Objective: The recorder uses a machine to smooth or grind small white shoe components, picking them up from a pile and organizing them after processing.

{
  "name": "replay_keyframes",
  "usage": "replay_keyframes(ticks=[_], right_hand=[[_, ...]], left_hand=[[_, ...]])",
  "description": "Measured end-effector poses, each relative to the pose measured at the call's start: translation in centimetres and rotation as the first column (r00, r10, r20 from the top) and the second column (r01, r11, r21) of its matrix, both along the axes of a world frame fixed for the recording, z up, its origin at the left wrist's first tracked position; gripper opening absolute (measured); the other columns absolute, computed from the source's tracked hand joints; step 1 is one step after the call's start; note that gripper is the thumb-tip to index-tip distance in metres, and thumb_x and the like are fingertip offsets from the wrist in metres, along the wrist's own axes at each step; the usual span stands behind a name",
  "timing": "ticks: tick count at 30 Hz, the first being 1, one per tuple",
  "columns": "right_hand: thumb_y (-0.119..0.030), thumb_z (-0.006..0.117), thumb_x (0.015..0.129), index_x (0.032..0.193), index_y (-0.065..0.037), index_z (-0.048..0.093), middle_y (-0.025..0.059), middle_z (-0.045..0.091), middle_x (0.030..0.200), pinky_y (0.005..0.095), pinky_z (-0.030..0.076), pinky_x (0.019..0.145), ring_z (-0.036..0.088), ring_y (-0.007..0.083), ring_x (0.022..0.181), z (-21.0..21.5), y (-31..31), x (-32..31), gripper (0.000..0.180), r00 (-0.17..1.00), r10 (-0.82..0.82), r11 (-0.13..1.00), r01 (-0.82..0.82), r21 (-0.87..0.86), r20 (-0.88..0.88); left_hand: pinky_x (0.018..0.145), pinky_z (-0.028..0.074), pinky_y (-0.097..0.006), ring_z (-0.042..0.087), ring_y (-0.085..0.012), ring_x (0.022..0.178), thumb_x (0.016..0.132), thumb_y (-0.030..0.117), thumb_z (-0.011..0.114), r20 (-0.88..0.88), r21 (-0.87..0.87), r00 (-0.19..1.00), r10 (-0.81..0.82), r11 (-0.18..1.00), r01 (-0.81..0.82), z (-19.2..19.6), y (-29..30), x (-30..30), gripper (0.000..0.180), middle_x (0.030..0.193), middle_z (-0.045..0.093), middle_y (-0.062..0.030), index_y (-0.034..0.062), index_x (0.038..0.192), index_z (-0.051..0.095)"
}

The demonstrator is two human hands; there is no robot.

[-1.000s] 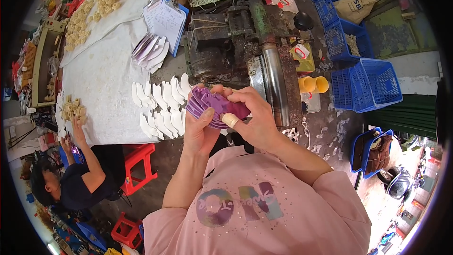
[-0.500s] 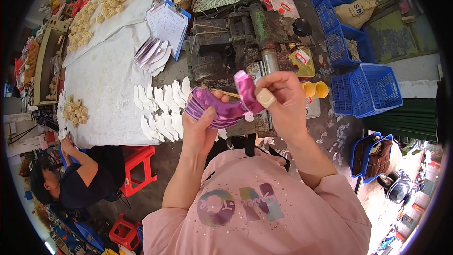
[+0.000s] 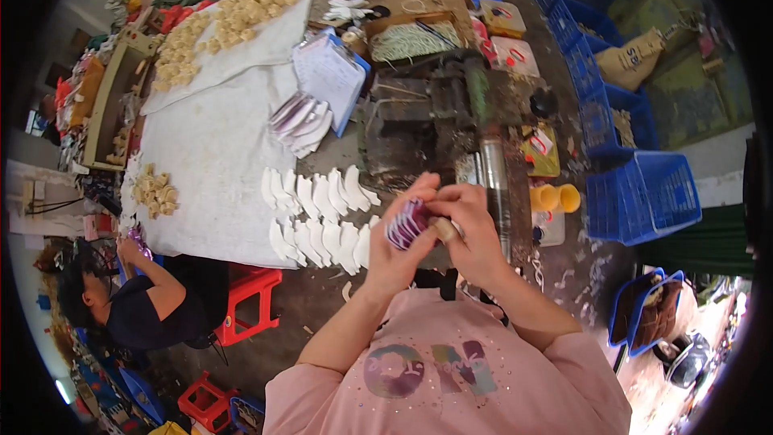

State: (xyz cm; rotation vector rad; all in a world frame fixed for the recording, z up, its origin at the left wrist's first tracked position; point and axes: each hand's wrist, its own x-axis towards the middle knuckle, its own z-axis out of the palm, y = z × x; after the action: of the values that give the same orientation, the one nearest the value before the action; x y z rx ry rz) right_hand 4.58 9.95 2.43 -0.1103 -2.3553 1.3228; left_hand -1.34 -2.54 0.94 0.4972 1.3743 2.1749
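Note:
Both my hands meet in front of the bench machine. My left hand (image 3: 394, 254) is closed round a stack of shiny purple curved pieces (image 3: 408, 224) with pale edges, seen end-on. My right hand (image 3: 475, 229) presses against the stack's right side with its fingers bent. At its thumb shows a small cream-coloured block or wrap (image 3: 443, 230); I cannot tell which. Left of my hands, two rows of white curved pieces (image 3: 326, 197) lie at the edge of the cloth-covered table (image 3: 213, 153).
The greasy bench machine (image 3: 403, 113) stands ahead, its metal roller (image 3: 493, 193) beside my right hand. Past the rows lie a clipboard (image 3: 342, 72) and a tray of cord (image 3: 415, 39). Blue crates (image 3: 644, 193) line the right. At left, a person (image 3: 153, 298) works near a red stool (image 3: 250, 306).
My hands have come together. The purple stack, fanned out before with one strip raised by my right hand, is now turned end-on between them. The whole view has shifted, so surroundings sit further right.

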Motion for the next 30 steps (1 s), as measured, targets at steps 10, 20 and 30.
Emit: replay_keyframes(ticks=[10, 20, 30], right_hand=[[0.005, 0.064, 0.071, 0.096, -0.005, 0.06, 0.0097, 0.054, 0.096, 0.0372, 0.041, 0.075, 0.048, 0.029, 0.088, 0.0, -0.8, 0.1, 0.027, 0.972, -0.085, 0.985, 0.115, 0.127, -0.219], [0.005, 0.06, 0.073, 0.084, -0.005, 0.054, 0.0106, 0.054, 0.089, 0.0364, 0.04, 0.076, 0.049, 0.027, 0.087, 1.5, 3.3, 1.6, 0.016, 0.989, 0.035, 0.998, -0.042, -0.041, -0.144], [-0.008, 0.059, 0.079, 0.08, -0.004, 0.055, 0.0107, 0.061, 0.08, 0.0375, 0.042, 0.066, 0.056, 0.028, 0.076, 0.1, 15.6, 4.6, 0.006, 0.847, -0.157, 0.97, 0.035, 0.241, 0.507]], left_hand=[[0.098, 0.041, -0.034, 0.051, -0.023, 0.116, 0.086, 0.007, 0.064, -0.012, 0.054, 0.998, 0.061, 0.997, -0.061, 1.2, 0.5, 1.1, 0.054, 0.12, 0.055, -0.0147, -0.0028, 0.132, 0.037], [0.075, 0.046, -0.022, 0.055, -0.0077, 0.083, 0.085, 0.001, 0.06, -0.004, -0.137, 0.985, 0.171, 0.976, -0.17, 1.8, 0.9, 0.6, 0.047, 0.095, 0.059, -0.0023, 0.0034, 0.129, 0.043], [0.089, 0.043, -0.036, 0.051, -0.0318, 0.103, 0.072, -0.007, 0.061, -0.546, -0.672, 0.76, -0.353, 0.726, -0.147, -0.8, -0.6, -1.1, 0.051, 0.112, 0.048, -0.0166, 0.0025, 0.12, 0.049]])
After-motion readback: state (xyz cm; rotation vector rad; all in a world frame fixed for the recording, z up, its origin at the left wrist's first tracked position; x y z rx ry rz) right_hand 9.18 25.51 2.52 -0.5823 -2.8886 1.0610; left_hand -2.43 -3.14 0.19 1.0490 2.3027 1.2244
